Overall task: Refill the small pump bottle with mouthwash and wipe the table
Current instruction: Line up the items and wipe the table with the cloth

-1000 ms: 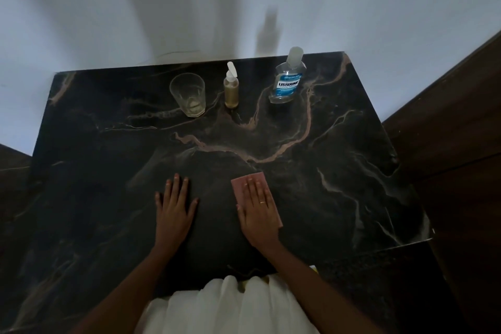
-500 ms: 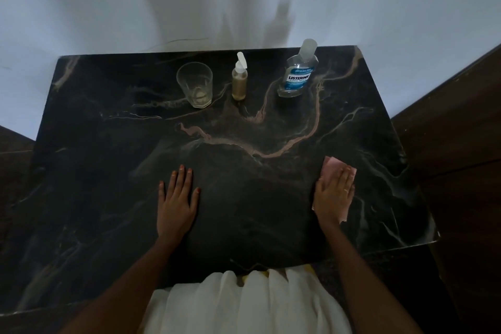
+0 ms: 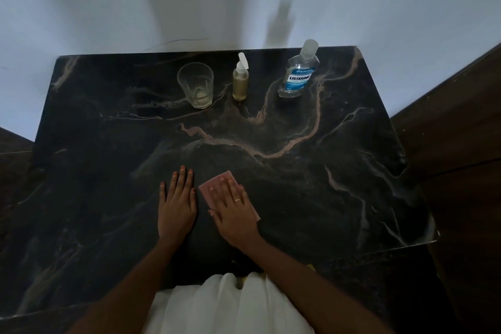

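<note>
A small pump bottle with yellowish liquid stands at the back of the dark marble table. To its right is a clear mouthwash bottle with a blue label. My right hand lies flat with straight fingers on a pink cloth, pressing it onto the table near the front middle. My left hand rests flat on the table just left of the cloth, holding nothing.
A clear drinking glass stands left of the pump bottle. A pale wall runs behind the table. Dark wooden floor lies to the right and left. White fabric hangs at the table's front edge.
My right hand slid the pink cloth out to the right, then back left to the front middle beside my left hand. The left hand stayed in place.
</note>
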`<state>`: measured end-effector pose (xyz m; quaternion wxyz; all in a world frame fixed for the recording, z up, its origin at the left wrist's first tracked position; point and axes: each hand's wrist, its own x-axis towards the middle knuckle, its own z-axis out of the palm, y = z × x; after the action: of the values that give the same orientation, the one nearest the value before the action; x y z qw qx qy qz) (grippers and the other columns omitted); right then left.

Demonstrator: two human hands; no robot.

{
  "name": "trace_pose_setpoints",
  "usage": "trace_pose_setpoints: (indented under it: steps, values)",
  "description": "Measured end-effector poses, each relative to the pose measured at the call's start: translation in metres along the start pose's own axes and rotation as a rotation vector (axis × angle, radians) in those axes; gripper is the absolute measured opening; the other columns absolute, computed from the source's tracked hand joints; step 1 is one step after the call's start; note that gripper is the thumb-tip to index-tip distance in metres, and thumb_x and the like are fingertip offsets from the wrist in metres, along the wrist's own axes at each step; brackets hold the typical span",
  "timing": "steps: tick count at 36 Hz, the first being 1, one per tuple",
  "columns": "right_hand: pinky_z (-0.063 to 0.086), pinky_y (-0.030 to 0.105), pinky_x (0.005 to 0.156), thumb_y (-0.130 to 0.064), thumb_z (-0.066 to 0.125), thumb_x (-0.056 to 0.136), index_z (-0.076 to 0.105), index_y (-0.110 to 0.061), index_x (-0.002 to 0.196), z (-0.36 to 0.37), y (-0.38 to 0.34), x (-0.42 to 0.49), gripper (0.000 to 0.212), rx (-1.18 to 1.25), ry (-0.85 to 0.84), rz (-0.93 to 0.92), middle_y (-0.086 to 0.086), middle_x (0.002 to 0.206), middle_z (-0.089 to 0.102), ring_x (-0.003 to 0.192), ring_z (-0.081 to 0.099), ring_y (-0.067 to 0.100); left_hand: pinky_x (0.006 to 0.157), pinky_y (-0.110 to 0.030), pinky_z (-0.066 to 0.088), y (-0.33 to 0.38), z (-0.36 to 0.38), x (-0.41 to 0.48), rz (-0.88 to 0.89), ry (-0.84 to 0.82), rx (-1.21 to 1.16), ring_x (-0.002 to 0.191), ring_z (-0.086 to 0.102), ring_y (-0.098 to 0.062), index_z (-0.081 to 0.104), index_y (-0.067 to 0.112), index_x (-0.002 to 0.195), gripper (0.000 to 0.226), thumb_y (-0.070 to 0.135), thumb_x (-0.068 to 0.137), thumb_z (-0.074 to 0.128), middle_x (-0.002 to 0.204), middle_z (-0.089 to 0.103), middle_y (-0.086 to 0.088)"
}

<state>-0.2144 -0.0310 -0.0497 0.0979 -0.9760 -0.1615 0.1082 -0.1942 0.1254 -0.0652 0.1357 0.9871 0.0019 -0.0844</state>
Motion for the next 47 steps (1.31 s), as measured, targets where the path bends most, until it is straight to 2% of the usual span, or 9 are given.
trace_pose_setpoints:
  steps: [8,15,19,24,27,33,36,41,47]
  values:
    - [0.038,0.048,0.101,-0.043,0.025,0.088,0.041,-0.02,0.135,-0.016,0.029,-0.007,0.054,-0.047,-0.021,0.212,0.0,0.142,0.043,0.129,0.041,0.023,0.115,-0.041,0.0,0.0,-0.001,-0.001,0.012,0.022,-0.021,0.14,0.002,-0.011,0.01,0.019,0.144,0.059,0.041,0.089,0.005,0.154,0.012,-0.002]
    - [-0.015,0.04,0.109,-0.047,0.023,0.095,-0.001,-0.011,0.144,-0.011,0.064,-0.007,0.065,-0.005,-0.056,0.236,0.008,0.155,0.0,0.142,-0.005,0.023,0.115,-0.042,0.003,0.001,-0.001,-0.001,0.004,0.039,-0.026,0.14,0.007,-0.013,0.015,0.018,0.144,0.058,0.04,0.09,0.007,0.153,0.017,-0.003]
    - [-0.014,0.033,0.11,-0.033,0.026,0.098,-0.005,-0.011,0.142,-0.01,0.052,-0.006,0.058,0.083,-0.028,0.128,0.009,0.154,-0.004,0.142,-0.004,0.023,0.115,-0.042,0.003,0.002,0.0,-0.001,0.001,0.032,-0.023,0.141,0.007,-0.014,0.014,0.019,0.144,0.058,0.04,0.09,0.007,0.153,0.017,-0.003]
    - [-0.013,0.039,0.112,-0.061,0.027,0.088,-0.001,-0.007,0.144,-0.006,0.027,-0.005,0.082,0.093,-0.072,0.053,0.013,0.154,-0.001,0.141,-0.008,0.024,0.115,-0.042,0.001,0.001,0.0,-0.001,0.002,0.025,-0.018,0.14,0.004,-0.012,0.01,0.018,0.143,0.058,0.04,0.09,0.007,0.154,0.013,-0.002]
    - [0.007,0.048,0.112,-0.058,0.037,0.088,0.016,-0.008,0.143,-0.007,0.02,-0.005,0.077,0.029,-0.014,0.096,0.014,0.152,0.018,0.141,0.011,0.028,0.115,-0.041,0.0,0.001,0.0,0.0,-0.001,0.022,-0.023,0.14,0.001,-0.011,0.008,0.019,0.143,0.059,0.041,0.089,0.005,0.154,0.011,-0.001]
    - [0.041,0.034,0.1,-0.04,0.053,0.085,0.047,-0.016,0.13,-0.004,0.018,-0.002,0.051,-0.077,0.112,0.127,0.005,0.134,0.052,0.127,0.045,0.018,0.115,-0.041,0.0,0.001,-0.001,-0.001,0.0,0.026,-0.031,0.14,0.004,-0.012,0.01,0.018,0.143,0.059,0.041,0.089,0.005,0.154,0.013,-0.002]
    - [0.037,0.033,0.103,-0.036,0.058,0.084,0.046,-0.014,0.131,-0.006,0.025,0.001,0.053,-0.059,0.078,0.166,0.005,0.136,0.05,0.128,0.043,0.017,0.115,-0.041,0.0,0.001,-0.002,-0.001,0.009,0.021,-0.036,0.14,0.004,-0.012,0.01,0.018,0.143,0.06,0.042,0.088,0.004,0.154,0.013,-0.002]
    - [-0.007,0.031,0.113,-0.003,0.028,0.095,0.017,-0.004,0.142,-0.015,0.088,0.002,0.049,0.097,0.206,0.315,0.017,0.152,0.018,0.142,0.009,0.026,0.116,-0.039,-0.002,0.001,-0.003,-0.001,0.007,0.015,-0.04,0.14,0.001,-0.011,0.009,0.019,0.144,0.059,0.041,0.089,0.006,0.154,0.012,-0.001]
    - [0.01,0.036,0.114,-0.006,0.033,0.095,0.03,0.002,0.137,-0.044,0.176,-0.026,0.043,0.327,0.418,0.661,0.023,0.145,0.031,0.136,0.025,0.033,0.115,-0.039,-0.003,0.003,-0.003,-0.002,0.006,0.026,-0.052,0.14,0.001,-0.011,0.008,0.019,0.143,0.059,0.042,0.089,0.005,0.154,0.01,0.0]
